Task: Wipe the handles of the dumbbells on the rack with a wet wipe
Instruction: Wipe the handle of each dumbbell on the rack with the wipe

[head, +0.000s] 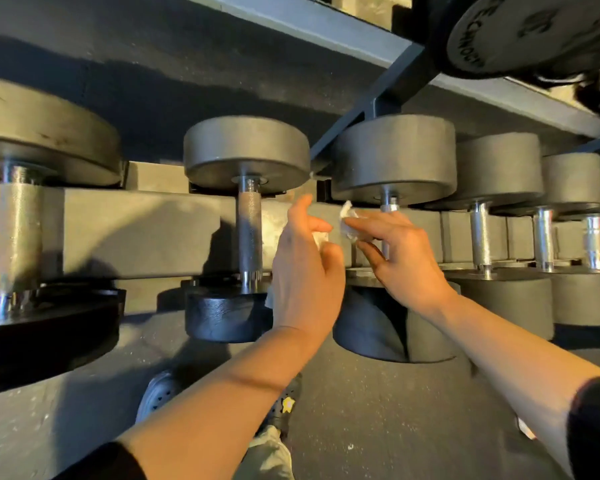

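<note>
A white wet wipe [347, 223] is pinched by the right hand [400, 258] in front of the rack [146, 233]. Another piece is held by the left hand [303, 268], right of a knurled dumbbell handle [249, 233].

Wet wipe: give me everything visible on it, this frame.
The wet wipe is white, thin and crumpled, not spread flat. It is held in the air between both hands: the right hand pinches a bunched end at its fingertips, while the left hand holds another part against its palm. It hangs just in front of the rack, touching no dumbbell handle that can be seen.
</note>
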Motion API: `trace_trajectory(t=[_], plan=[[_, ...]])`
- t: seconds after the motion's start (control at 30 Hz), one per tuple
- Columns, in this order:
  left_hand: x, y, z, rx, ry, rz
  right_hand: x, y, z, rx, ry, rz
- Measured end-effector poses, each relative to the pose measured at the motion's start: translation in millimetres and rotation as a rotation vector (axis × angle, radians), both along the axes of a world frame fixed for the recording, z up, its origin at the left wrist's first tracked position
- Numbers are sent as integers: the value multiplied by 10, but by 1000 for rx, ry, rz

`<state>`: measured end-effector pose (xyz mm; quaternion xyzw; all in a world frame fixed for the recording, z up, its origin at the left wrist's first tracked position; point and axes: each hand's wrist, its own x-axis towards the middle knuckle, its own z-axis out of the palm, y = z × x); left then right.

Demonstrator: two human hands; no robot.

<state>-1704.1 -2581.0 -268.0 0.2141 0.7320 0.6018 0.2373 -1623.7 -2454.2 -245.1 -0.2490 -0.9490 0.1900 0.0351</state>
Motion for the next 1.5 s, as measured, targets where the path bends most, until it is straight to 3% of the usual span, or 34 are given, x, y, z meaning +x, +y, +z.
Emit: trace_trajectory(t=[0.13, 0.33, 0.57, 0.83, 1.0, 1.13, 1.3, 1.4, 1.5], plan=[[406, 309, -106, -39, -13, -49, 368, 428, -9, 63, -90, -46], [787, 623, -322, -78, -49, -27, 349, 764, -153, 194, -51, 140], [945, 762, -436, -137, -25, 72, 264, 1003, -350, 481, -184, 288], [955, 745, -426, -157, -30, 101, 401, 1005, -299, 221, -250, 444], [952, 739, -431, -125, -74, 97, 498, 1026, -244, -63, -435, 332], [945, 742, -447, -109, -64, 96, 533, 1002, -242, -150, -348, 241], [955, 762, -454, -109, 11, 127, 555, 1034, -226, -61, 113, -27], [966, 772, -391, -101, 31, 118, 479, 1127, -294, 62, 99, 21], [970, 794, -336, -103, 53, 111, 456, 1190, -335, 53, 45, 66]])
